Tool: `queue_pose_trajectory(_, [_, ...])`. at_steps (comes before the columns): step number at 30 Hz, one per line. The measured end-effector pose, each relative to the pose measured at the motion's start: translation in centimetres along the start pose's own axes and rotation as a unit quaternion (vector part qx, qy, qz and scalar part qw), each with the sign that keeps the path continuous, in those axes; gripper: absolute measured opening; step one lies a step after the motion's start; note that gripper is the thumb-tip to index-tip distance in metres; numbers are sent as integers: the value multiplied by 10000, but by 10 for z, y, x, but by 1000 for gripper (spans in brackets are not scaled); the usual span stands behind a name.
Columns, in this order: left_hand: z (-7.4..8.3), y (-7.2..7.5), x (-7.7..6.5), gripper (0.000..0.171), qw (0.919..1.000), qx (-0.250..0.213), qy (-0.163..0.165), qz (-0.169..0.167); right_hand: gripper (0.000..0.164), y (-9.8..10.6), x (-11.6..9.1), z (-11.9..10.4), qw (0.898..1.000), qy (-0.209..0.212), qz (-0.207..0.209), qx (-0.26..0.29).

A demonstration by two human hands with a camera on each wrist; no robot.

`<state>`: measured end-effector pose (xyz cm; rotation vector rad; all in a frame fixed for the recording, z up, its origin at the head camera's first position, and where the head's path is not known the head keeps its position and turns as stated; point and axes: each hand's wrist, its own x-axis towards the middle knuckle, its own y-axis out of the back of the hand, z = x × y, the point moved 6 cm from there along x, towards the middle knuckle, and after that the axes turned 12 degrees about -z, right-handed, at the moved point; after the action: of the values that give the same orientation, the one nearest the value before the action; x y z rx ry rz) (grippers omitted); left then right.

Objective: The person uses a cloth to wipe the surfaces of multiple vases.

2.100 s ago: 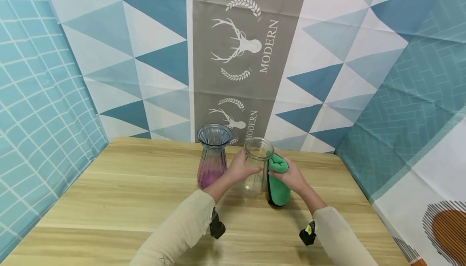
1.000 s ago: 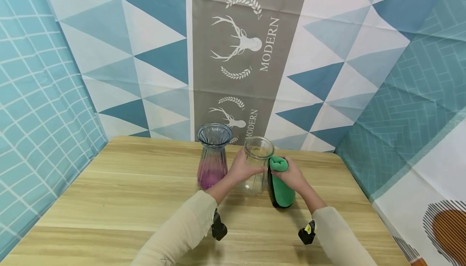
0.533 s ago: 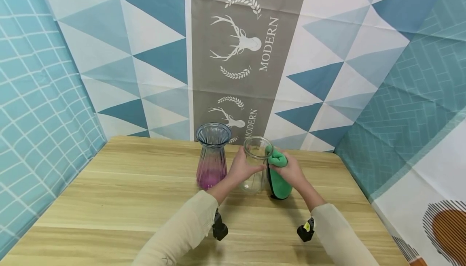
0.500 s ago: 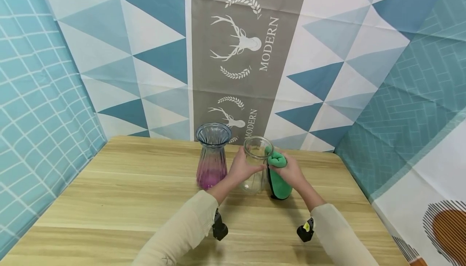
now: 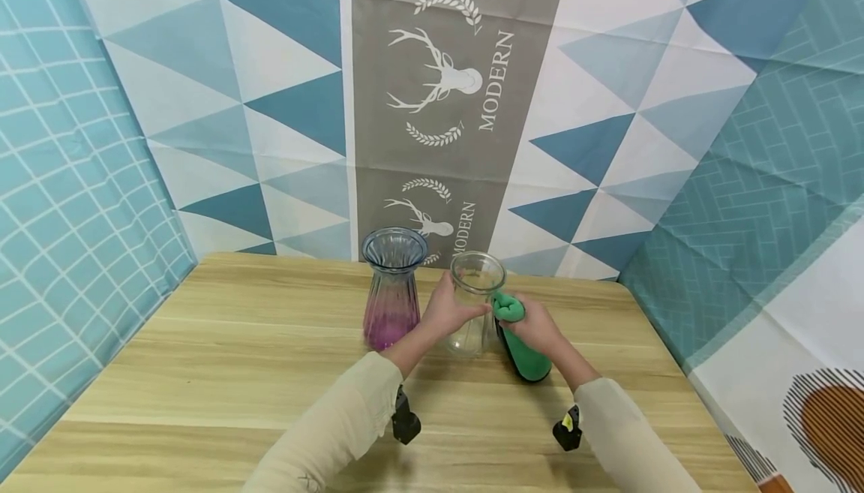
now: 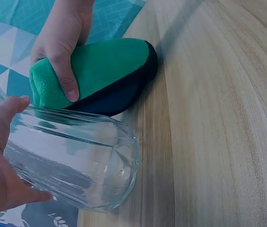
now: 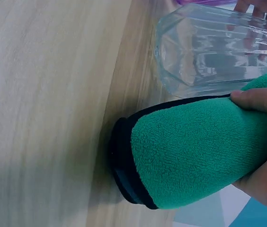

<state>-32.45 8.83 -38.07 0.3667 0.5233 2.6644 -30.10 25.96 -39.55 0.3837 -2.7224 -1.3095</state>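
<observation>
A clear glass vase [image 5: 468, 332] stands upright near the back of the table. My left hand [image 5: 447, 311] grips its upper body, thumb on the near side and fingers round the far side. A green cloth with a dark edge [image 5: 526, 354] is folded into a thick pad. My right hand [image 5: 538, 324] pinches the cloth's upper part, beside the vase's right wall. In the left wrist view the green cloth [image 6: 110, 64] lies along the glass vase [image 6: 76, 156]. The right wrist view shows the cloth's lower end [image 7: 190, 151] hanging free of the fingers.
A ribbed glass vase, blue at the top and purple at the base [image 5: 391, 305], stands just left of the clear one. The wooden table [image 5: 202, 388] ends at a patterned curtain [image 5: 432, 103] behind. Tiled-print cloth [image 5: 61, 178] hangs at the left.
The cloth's top has moved slightly left and down, and its lower end has swung right and nearer. My left hand keeps its grip on the vase, which stays in place.
</observation>
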Motion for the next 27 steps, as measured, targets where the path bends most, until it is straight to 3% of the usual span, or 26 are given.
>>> queue_pose_trajectory(4, [-1,0,-1,80,9998,105,157,-8,50,6,-1,-3,10000,-19,79,-11])
queue_pose_trajectory(9, [-4,0,-2,77,9988,159,471,-22,49,17,1,-7,9988,-89,295,378])
queue_pose_trajectory(17, [-3,1,-2,75,9990,173,406,-37,53,23,3,-12,9948,-145,571,827])
queue_pose_trajectory(27, [-2,2,-1,74,9989,249,383,-97,54,14,7,-12,9960,285,370,756])
